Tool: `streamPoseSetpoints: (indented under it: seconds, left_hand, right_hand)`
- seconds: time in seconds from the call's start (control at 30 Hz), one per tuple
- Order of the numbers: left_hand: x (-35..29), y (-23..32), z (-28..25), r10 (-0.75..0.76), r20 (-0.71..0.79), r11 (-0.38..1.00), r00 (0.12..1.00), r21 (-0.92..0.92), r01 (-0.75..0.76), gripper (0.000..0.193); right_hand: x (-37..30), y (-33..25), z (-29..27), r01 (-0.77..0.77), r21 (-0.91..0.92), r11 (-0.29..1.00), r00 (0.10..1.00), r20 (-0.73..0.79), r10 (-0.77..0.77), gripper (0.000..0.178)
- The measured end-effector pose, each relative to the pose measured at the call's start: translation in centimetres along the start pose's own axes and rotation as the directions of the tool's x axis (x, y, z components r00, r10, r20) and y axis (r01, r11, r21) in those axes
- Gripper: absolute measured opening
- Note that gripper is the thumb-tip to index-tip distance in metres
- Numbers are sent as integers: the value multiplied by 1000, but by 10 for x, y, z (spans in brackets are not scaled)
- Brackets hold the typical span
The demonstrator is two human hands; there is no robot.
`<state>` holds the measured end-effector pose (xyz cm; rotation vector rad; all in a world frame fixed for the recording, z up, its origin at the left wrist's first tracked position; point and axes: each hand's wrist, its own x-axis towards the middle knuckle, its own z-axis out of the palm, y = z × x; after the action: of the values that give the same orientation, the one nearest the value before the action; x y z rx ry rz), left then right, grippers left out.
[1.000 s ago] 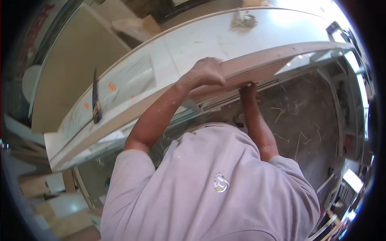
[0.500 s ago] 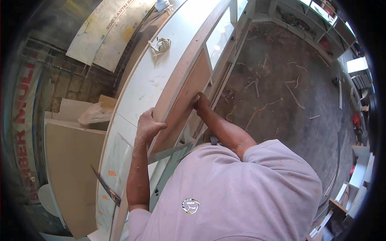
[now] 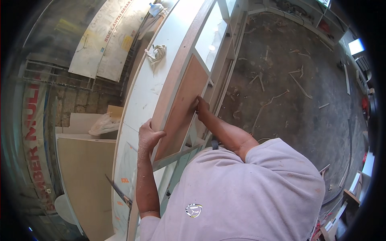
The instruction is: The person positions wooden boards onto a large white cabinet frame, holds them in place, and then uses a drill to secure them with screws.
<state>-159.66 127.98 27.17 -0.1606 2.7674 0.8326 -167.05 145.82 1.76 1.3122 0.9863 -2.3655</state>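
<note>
A long wooden cabinet frame [image 3: 164, 95], with pale edges and open bays, stands on its side in front of me. Set into one bay is a brown plywood panel [image 3: 181, 103]. My left hand [image 3: 150, 135] grips the frame's near left edge, thumb hooked over toward the panel and fingers round the outer side. At the panel's right edge, my right hand [image 3: 202, 107] is closed with bent fingers; its fingertips are partly hidden. Sawdust clings to my left hand and forearm.
A white board surface [image 3: 138, 90] runs along the left, bearing a bundle of pale cord [image 3: 157, 54]. A handsaw [image 3: 119, 192] lies by my left forearm. Wood offcuts [image 3: 299, 84] litter the concrete floor at right. Large boards [image 3: 86, 184] lean at far left.
The view has shifted a little, so the surroundings sit further right. The plywood panel's face shows more broadly within the frame. Both hands keep their places.
</note>
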Motion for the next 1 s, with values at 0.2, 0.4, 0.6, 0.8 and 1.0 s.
streamPoseSetpoints:
  seconds: [0.2, 0.4, 0.6, 0.8, 1.0]
  left_hand:
    - [2, -4, 3, 11, -2, 1000, 1000, 6, -11, 52]
    - [-1, 6, 4, -13, 8, 1000, 1000, -19, 13, 52]
    - [4, 2, 3, -16, 81, 993, 997, -114, 26, 57]
    - [9, 15, -5, -36, 203, 985, 979, -155, 69, 62]
    - [6, 2, -6, -43, 231, 986, 972, -148, 79, 63]
  right_hand:
    - [-4, -4, -4, 0, 25, 1000, 999, 38, -1, 73]
    - [13, 1, -10, -7, -170, 985, 1000, -3, 6, 73]
    - [54, 33, -6, -33, 127, 991, 989, 145, 14, 66]
    - [64, 54, -1, -91, 200, 976, 992, 102, 71, 89]
    - [27, 52, -7, -126, 133, 983, 992, 40, 122, 101]
